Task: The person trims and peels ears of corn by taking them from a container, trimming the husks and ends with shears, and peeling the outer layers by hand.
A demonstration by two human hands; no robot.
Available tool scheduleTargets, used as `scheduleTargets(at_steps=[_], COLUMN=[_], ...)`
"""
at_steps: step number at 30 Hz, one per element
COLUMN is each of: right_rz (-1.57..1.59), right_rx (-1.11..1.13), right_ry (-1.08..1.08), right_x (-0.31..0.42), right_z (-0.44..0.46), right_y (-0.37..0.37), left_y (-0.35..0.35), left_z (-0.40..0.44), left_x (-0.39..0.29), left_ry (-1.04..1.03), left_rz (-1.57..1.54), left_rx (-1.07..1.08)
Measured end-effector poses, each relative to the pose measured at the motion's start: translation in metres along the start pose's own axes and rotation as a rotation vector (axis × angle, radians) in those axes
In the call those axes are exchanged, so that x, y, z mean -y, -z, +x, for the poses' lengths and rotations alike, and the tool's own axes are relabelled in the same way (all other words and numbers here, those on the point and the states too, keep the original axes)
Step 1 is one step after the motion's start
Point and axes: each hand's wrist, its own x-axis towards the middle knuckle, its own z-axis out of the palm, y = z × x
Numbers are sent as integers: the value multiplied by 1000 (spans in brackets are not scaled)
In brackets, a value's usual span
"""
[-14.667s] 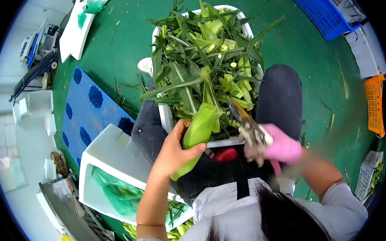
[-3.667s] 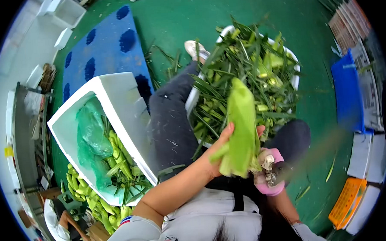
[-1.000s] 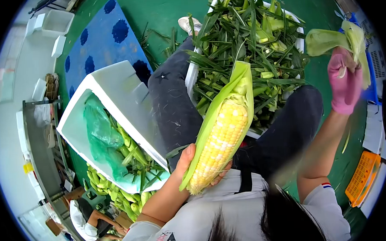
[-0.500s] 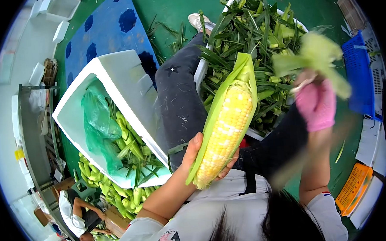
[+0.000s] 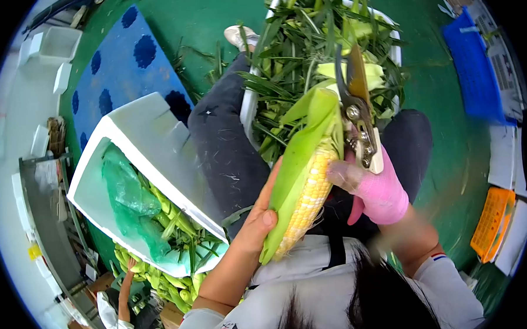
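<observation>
My left hand (image 5: 255, 223) is wrapped round the lower part of a corn ear (image 5: 314, 189), held upright and tilted in front of my body. Yellow and white kernels show on its right side, while green husk (image 5: 298, 145) covers the left. In its pink fingerless glove, my right hand (image 5: 383, 191) grips a pair of pruning shears (image 5: 360, 116). The blades point up and stand slightly apart, beside the ear's top. My right thumb lies at the kernels' upper edge.
A white tub (image 5: 394, 38) heaped with husks (image 5: 288, 63) stands between my legs. At left, a tilted foam box (image 5: 167, 124) holds corn and a green plastic bag (image 5: 123, 182). Another person (image 5: 117, 312) is by a corn pile (image 5: 178, 292). Blue (image 5: 474, 67) and orange crates (image 5: 492, 225) stand right.
My right hand has come in from the upper right to the ear; the loose husk it held is gone from it and the shears now show. My view has shifted slightly right.
</observation>
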Motion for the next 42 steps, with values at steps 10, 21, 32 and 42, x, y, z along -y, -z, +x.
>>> scheduleTargets(at_steps=[10,21,32,42], right_rz=[209,523,31,-340], right_rx=[48,554,593,426], right_ry=[-44,-621,-540,-395], right_x=[-115,-133,-165,-143], right_z=[57,89,64,101], right_y=[-1,19,27,49], left_y=[61,252,278,288], left_z=[-99,-578,-576,-583], left_x=[21,147,215,228], left_ry=[-281,-1061,-1637,-1846], left_rz=[-211,-738,-831,-945], left_rx=[-228,-1544,-1418,-1243])
